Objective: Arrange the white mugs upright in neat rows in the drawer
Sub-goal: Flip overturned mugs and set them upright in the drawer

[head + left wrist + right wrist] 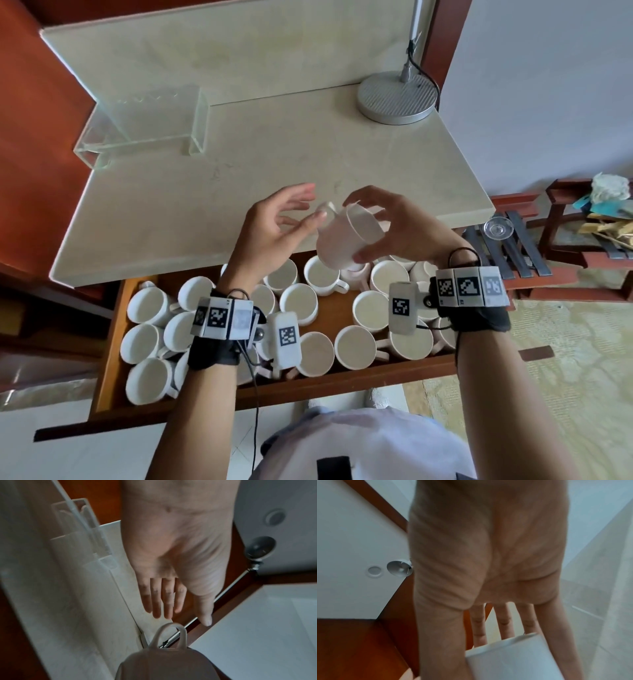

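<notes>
My right hand (394, 222) grips a white mug (342, 236), tilted with its mouth to the upper right, above the back of the open wooden drawer (308, 383). Fingers lie over the rim and the thumb presses under the base. My left hand (274, 226) is open just left of it, fingers spread, its thumb close to the mug's handle (169, 628). In the left wrist view the hand (171, 601) is empty above the mug (163, 662). The right wrist view shows the hand (488, 615) along the mug (513, 658). Several white mugs (298, 303) stand upright in the drawer, loosely grouped.
The beige stone counter (239, 178) overhangs the drawer's back. On it stand a clear acrylic box (144, 126) at the left and a round grey lamp base (397, 99) at the back right. A wooden rack with a small glass dish (498, 228) is at the right.
</notes>
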Available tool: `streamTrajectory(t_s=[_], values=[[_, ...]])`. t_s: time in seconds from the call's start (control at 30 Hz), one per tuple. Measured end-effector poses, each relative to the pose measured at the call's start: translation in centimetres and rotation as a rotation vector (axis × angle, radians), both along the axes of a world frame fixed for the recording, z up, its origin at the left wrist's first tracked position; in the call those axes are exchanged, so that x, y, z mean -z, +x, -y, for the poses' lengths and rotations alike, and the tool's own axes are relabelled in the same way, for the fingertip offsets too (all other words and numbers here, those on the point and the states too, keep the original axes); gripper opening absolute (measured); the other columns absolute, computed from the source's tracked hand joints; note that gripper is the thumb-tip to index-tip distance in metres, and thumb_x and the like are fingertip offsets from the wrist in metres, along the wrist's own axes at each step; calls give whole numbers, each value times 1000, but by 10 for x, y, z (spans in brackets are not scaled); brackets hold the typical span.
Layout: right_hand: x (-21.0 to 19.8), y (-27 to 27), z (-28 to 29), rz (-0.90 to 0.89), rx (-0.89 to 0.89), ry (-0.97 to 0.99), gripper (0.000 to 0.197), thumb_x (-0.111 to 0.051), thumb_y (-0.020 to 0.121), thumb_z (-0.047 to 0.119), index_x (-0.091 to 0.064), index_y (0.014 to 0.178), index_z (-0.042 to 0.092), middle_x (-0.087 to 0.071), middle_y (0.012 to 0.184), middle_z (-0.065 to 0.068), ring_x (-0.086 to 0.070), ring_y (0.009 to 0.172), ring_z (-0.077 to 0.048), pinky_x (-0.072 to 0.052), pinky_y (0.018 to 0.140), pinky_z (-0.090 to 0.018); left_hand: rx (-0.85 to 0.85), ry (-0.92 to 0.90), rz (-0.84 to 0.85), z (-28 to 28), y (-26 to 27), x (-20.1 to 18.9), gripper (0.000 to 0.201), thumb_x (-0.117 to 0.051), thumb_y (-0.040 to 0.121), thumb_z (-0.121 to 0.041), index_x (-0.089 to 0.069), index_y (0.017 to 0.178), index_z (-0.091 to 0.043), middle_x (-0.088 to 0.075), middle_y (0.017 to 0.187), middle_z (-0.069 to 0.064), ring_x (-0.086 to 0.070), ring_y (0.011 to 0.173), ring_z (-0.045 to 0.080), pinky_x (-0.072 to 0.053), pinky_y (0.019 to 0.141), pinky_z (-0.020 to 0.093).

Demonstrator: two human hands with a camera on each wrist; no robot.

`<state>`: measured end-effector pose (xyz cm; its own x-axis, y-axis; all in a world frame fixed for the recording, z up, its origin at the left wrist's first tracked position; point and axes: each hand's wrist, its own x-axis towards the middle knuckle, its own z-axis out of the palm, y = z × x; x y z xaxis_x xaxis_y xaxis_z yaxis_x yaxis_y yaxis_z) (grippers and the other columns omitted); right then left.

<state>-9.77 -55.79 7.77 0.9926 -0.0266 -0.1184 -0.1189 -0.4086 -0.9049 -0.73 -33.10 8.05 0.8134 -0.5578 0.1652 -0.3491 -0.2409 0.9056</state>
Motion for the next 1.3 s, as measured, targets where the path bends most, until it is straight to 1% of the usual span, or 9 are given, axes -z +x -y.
streamTrajectory(t_s=[0.2, 0.33, 0.53, 0.67, 0.73, 0.87, 1.07, 1.17, 1.3], values=[[-3, 11, -13, -22, -84, -84, 84, -93, 56, 5, -57, 125, 36, -60, 125, 13, -64, 108, -13, -57, 82, -36, -16, 155, 210, 4, 11, 0, 19, -79, 89, -22, -80, 106, -13, -73, 94, -6, -69, 80, 7, -56, 76, 22], [-12, 16, -17, -38, -117, -213, 83, -90, 57, 5, -57, 125, 39, -63, 116, 19, -62, 107, -8, -54, 87, -33, 75, 319, 184, -7, 19, -9, 25, -77, 91, -25, -79, 114, -15, -78, 105, -6, -71, 89, 0, -52, 85, 12], [-17, 23, -26, -74, -215, -338, 83, -90, 59, 16, -50, 125, 45, -61, 120, 18, -61, 107, -13, -54, 90, -42, 123, 387, 245, -15, 23, -9, 12, -75, 94, -23, -81, 102, -16, -78, 93, -6, -69, 80, 5, -54, 81, 25], [-10, 16, -25, -158, -315, -326, 75, -85, 74, 36, -42, 133, 54, -56, 130, 21, -59, 117, -8, -53, 97, -41, 112, 323, 282, -25, 14, 5, 10, -75, 92, -18, -81, 98, -12, -76, 88, -4, -67, 74, 7, -54, 75, 27], [-4, 13, -27, -181, -336, -360, 71, -84, 73, 39, -43, 129, 57, -58, 125, 20, -61, 112, -8, -55, 94, -40, 138, 329, 244, -29, 7, 16, 10, -75, 93, -17, -81, 98, -11, -76, 89, -3, -67, 73, 5, -53, 73, 27], [11, 12, -38, -174, -383, -504, 74, -87, 63, 36, -45, 122, 50, -58, 114, 16, -58, 101, -6, -54, 85, -37, 173, 328, 120, -37, -6, 36, 10, -76, 91, -16, -82, 100, -13, -78, 92, -7, -69, 80, -6, -47, 73, 8], [29, 11, -54, -136, -555, -802, 80, -87, 63, 30, -43, 129, 40, -53, 120, 11, -58, 100, -16, -52, 77, -35, 213, 397, -136, -42, -15, 69, 14, -87, 81, -25, -80, 85, -14, -76, 78, -4, -74, 75, 12, -61, 77, 36], [39, 12, -61, -122, -649, -880, 84, -87, 63, 33, -41, 133, 37, -53, 125, 11, -59, 102, -16, -52, 77, -34, 218, 454, -176, -42, -19, 78, 19, -90, 77, -26, -78, 84, -13, -75, 79, -1, -71, 72, 10, -59, 74, 30], [53, 12, -68, -109, -696, -953, 88, -88, 62, 33, -39, 135, 27, -58, 124, 8, -61, 102, -21, -53, 75, -40, 274, 565, -173, -42, -25, 90, 18, -88, 80, -20, -75, 88, -12, -74, 79, -2, -64, 64, -5, -48, 62, 10]])
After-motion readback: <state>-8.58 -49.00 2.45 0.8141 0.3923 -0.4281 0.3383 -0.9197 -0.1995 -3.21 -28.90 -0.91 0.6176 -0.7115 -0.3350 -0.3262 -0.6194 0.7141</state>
